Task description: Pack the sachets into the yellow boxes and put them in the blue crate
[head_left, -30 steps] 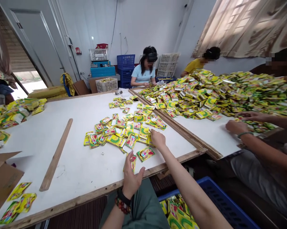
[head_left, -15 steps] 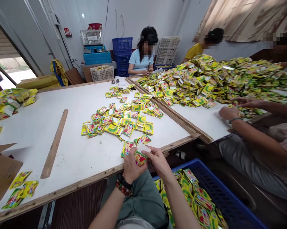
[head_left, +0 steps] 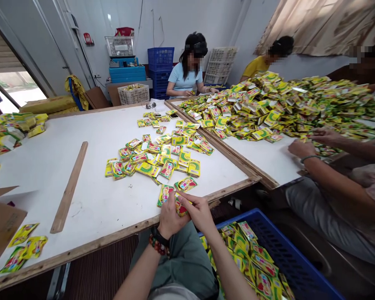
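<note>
Yellow foil sachet (head_left: 181,207), long axis tilted forward, held between left hand (head_left: 171,219) and right hand (head_left: 198,212)

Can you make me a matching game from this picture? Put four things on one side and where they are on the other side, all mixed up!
Things:
1. Wooden strip
2. Beaded bracelet
3. Yellow sachet
4. Blue plastic crate

Places:
A. Below the edge of the white table, filled with sachets
B. On the wrist of the left hand
C. Lying on the white table
D. Between the left hand and the right hand

Right pairs: 1-C, 2-B, 3-D, 4-A
</note>
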Demonstrator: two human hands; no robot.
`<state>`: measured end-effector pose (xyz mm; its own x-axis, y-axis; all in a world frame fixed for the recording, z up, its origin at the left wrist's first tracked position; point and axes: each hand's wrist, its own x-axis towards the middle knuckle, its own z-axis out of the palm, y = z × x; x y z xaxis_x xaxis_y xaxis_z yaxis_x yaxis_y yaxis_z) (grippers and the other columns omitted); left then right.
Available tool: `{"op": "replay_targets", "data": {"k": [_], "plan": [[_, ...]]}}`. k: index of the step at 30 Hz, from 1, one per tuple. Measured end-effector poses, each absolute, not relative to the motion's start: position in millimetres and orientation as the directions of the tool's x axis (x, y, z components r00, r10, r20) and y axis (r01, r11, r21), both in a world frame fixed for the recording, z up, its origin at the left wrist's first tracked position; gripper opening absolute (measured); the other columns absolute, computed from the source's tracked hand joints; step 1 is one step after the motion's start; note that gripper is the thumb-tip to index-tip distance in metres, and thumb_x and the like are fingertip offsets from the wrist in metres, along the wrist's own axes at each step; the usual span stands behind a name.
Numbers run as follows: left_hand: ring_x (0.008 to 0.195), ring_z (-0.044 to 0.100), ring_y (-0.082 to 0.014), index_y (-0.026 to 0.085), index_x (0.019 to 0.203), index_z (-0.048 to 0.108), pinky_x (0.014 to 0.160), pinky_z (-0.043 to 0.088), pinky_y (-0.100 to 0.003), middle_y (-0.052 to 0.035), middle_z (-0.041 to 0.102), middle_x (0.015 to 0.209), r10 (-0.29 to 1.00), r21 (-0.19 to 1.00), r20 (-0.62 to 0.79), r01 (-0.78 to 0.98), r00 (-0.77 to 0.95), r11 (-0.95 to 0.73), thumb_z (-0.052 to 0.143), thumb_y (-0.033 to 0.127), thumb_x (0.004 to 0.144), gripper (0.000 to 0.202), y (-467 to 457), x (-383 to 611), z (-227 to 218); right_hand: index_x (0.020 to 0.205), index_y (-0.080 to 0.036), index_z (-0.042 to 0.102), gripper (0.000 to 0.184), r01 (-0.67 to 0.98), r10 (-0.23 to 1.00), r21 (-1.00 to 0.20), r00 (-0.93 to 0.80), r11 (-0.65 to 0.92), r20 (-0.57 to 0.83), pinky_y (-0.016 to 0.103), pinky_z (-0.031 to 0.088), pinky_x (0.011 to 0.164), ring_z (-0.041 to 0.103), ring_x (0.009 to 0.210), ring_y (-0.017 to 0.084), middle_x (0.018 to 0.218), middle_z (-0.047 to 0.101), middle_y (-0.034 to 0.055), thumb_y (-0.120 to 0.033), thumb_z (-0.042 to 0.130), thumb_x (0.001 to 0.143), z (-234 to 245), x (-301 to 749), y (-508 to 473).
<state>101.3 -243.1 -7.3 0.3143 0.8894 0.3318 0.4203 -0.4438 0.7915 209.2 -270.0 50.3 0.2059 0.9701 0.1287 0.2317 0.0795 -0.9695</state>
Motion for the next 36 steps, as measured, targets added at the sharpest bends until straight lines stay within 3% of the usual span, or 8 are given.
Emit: {"op": "replay_targets", "data": {"k": [8, 13, 17, 21, 24, 29, 32, 36], "plan": [[0.08, 0.058, -0.0247, 0.017, 0.108, 0.046, 0.07, 0.049, -0.039, -0.0089, 0.058, 0.091, 0.874, 0.828, 0.365, 0.319, 0.319, -0.462, 0.057, 0.037, 0.075, 0.04, -246, 96, -7, 0.12, -0.022, 0.067, 0.036, 0.648, 0.948, -0.712, -0.051, 0.271, 0.314, 0.029, 0.054, 0.069, 0.072, 0.073, 0.021, 0.089, 0.077, 0.0081, -0.029, 0.047, 0.091, 56, 208, -288], [0.097, 0.053, -0.0236, 0.018, 0.12, 0.044, 0.082, 0.047, -0.037, -0.0126, 0.053, 0.117, 0.836, 0.884, 0.388, 0.1, 0.389, -0.457, 0.054, 0.06, 0.078, 0.06, -246, 87, 8, 0.098, -0.019, 0.077, 0.036, 0.79, 0.938, -0.613, 0.22, -0.011, 0.266, 0.037, 0.055, 0.067, 0.072, 0.073, 0.028, 0.085, 0.077, 0.0128, -0.031, 0.045, 0.087, 59, 250, -313], [0.092, 0.053, -0.021, 0.018, 0.116, 0.047, 0.081, 0.045, -0.035, -0.0103, 0.057, 0.109, 0.868, 0.918, 0.362, 0.033, 0.339, -0.395, 0.043, 0.062, 0.086, 0.053, -243, 85, 9, 0.091, -0.018, 0.078, 0.034, 0.637, 0.892, -0.763, 0.401, -0.107, 0.211, 0.04, 0.057, 0.071, 0.073, 0.078, 0.031, 0.09, 0.077, 0.0119, -0.04, 0.055, 0.081, 62, 271, -323], [0.081, 0.056, -0.0197, 0.017, 0.105, 0.056, 0.074, 0.044, -0.031, -0.0072, 0.062, 0.093, 0.754, 0.917, 0.3, 0.042, 0.584, -0.396, 0.046, 0.067, 0.084, 0.054, -242, 86, 8, 0.104, -0.021, 0.075, 0.032, 0.392, 0.844, -0.919, 0.483, 0.029, 0.233, 0.038, 0.057, 0.08, 0.071, 0.092, 0.028, 0.106, 0.074, 0.0079, -0.038, 0.06, 0.082, 61, 242, -315], [0.062, 0.048, -0.0154, 0.018, 0.072, 0.051, 0.061, 0.036, -0.028, -0.0007, 0.052, 0.065, 0.76, 0.914, 0.233, 0.13, 0.607, -0.384, 0.031, 0.06, 0.093, 0.051, -241, 86, 5, 0.103, -0.023, 0.075, 0.027, 0.312, 0.849, -0.936, 0.44, 0.16, 0.292, 0.038, 0.055, 0.085, 0.07, 0.094, 0.026, 0.107, 0.074, 0.0072, -0.032, 0.062, 0.082, 56, 214, -300], [0.057, 0.041, -0.0136, 0.02, 0.063, 0.041, 0.057, 0.029, -0.027, 0.0021, 0.042, 0.059, 0.78, 0.913, 0.237, 0.143, 0.579, -0.383, 0.029, 0.055, 0.096, 0.049, -241, 86, 2, 0.097, -0.022, 0.077, 0.025, 0.354, 0.867, -0.917, 0.38, 0.185, 0.322, 0.037, 0.056, 0.083, 0.072, 0.09, 0.025, 0.1, 0.076, 0.0081, -0.031, 0.059, 0.083, 55, 215, -297], [0.062, 0.046, -0.0143, 0.018, 0.068, 0.049, 0.06, 0.032, -0.027, 0.0001, 0.049, 0.064, 0.781, 0.906, 0.28, 0.115, 0.558, -0.407, 0.033, 0.05, 0.096, 0.045, -243, 89, 4, 0.099, -0.02, 0.077, 0.031, 0.601, 0.9, -0.799, 0.365, -0.032, 0.238, 0.038, 0.058, 0.073, 0.073, 0.081, 0.028, 0.092, 0.077, 0.0106, -0.035, 0.053, 0.085, 61, 246, -324], [0.066, 0.051, -0.0149, 0.017, 0.075, 0.053, 0.061, 0.035, -0.026, -0.0016, 0.054, 0.069, 0.844, 0.908, 0.324, 0.111, 0.428, -0.404, 0.039, 0.043, 0.095, 0.035, -246, 94, 5, 0.109, -0.019, 0.073, 0.034, 0.9, 0.947, -0.314, 0.32, -0.301, 0.01, 0.041, 0.057, 0.063, 0.073, 0.08, 0.034, 0.087, 0.077, 0.0142, -0.034, 0.053, 0.087, 63, 282, -335]]}}
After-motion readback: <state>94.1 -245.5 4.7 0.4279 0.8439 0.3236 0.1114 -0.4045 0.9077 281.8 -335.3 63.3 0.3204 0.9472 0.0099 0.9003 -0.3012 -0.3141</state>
